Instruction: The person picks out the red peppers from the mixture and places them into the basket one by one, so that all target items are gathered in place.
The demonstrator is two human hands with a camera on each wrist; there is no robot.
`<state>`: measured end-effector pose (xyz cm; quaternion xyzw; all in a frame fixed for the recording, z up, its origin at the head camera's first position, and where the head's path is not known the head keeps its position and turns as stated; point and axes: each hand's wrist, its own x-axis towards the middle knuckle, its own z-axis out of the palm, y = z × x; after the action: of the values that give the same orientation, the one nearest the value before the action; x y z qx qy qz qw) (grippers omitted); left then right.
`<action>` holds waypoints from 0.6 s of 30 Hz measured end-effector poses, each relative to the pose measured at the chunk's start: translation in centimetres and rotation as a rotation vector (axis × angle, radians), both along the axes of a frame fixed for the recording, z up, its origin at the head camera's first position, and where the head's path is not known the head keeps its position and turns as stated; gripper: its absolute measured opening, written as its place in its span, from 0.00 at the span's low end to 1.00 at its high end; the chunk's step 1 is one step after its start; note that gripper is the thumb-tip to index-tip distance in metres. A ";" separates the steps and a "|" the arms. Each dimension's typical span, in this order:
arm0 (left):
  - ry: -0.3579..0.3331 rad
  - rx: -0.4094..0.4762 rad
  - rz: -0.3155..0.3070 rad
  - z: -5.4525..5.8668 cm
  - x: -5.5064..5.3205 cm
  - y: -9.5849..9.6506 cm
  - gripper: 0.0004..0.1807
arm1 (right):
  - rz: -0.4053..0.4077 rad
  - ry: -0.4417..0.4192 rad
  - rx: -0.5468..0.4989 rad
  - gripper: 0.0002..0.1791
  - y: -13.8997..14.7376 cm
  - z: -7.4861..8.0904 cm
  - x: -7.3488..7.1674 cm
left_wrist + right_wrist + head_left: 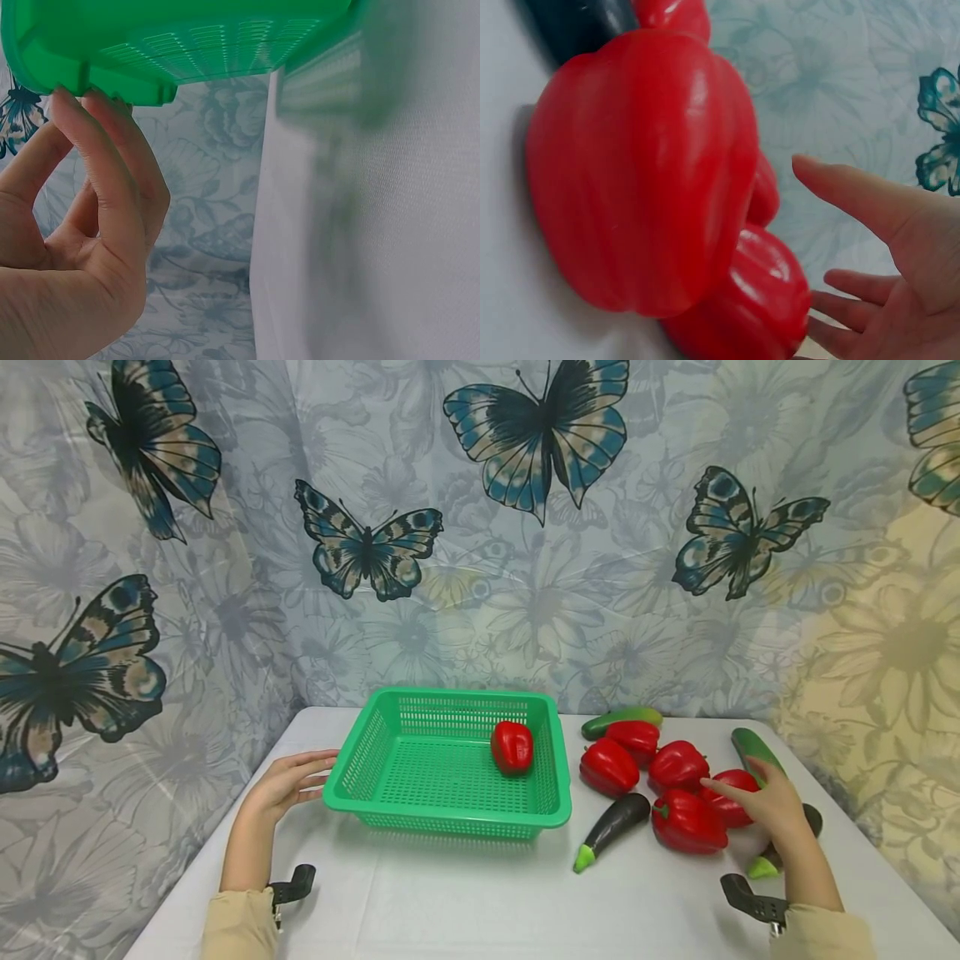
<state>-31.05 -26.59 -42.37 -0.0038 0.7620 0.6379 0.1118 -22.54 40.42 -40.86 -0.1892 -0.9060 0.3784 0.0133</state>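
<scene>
My left hand (281, 785) is at the left side of a green plastic basket (450, 821), with its fingertips touching the rim in the left wrist view. One red bell pepper (512, 748) lies inside the basket, toward its right side. Over at the right, my right hand (783, 806) hovers above a red bell pepper (723, 810), thumb and fingers spread apart and nothing held. Another bell pepper (688, 822) sits just in front of that one and fills much of the right wrist view. An eggplant (765, 865) is partly hidden behind the right wrist.
More red bell peppers (678, 767) lie grouped right of the basket. A dark eggplant (618, 825) is in front of them, and a cucumber (622, 722) behind. Another cucumber (753, 745) lies near the table's right edge. Butterfly-printed cloth (540, 610) surrounds the white table (450, 893).
</scene>
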 end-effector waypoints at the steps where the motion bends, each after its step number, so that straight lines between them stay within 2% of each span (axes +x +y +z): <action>1: -0.001 -0.002 0.000 0.0 0.0 0.0 0.33 | -0.001 0.001 -0.007 0.58 0.1 -0.2 0.0; 8: -0.003 0.000 0.006 0.2 0.1 0.2 0.32 | 0.002 0.020 -0.009 0.56 0.5 -1.5 0.2; 18: 0.000 -0.001 0.007 0.1 0.1 0.2 0.33 | -0.092 0.036 0.004 0.56 0.3 -2.5 0.0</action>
<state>-30.93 -26.43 -42.27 -0.0067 0.7624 0.6378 0.1096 -22.50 40.75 -43.35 -0.2239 -0.8968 0.3787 0.0473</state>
